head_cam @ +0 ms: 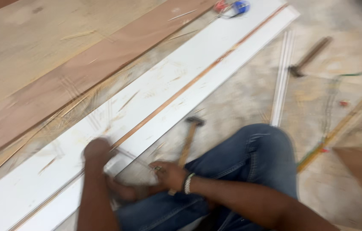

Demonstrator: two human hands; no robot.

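Note:
The view is motion-blurred. My left hand rests as a rounded fist on the near edge of a long white board that runs diagonally across the floor, with a thin brown strip along its middle. A small white piece lies right beside that hand. My right hand, a bracelet at the wrist, hovers with curled fingers over the wooden handle of a hammer lying on the floor. Whether either hand grips anything is too blurred to tell. My knee in blue jeans is bent beside the hammer.
Brown plywood sheets lie to the left of the white board. A narrow white trim strip and a second hammer lie on the dusty floor at right. Small red and blue objects sit at the board's far end.

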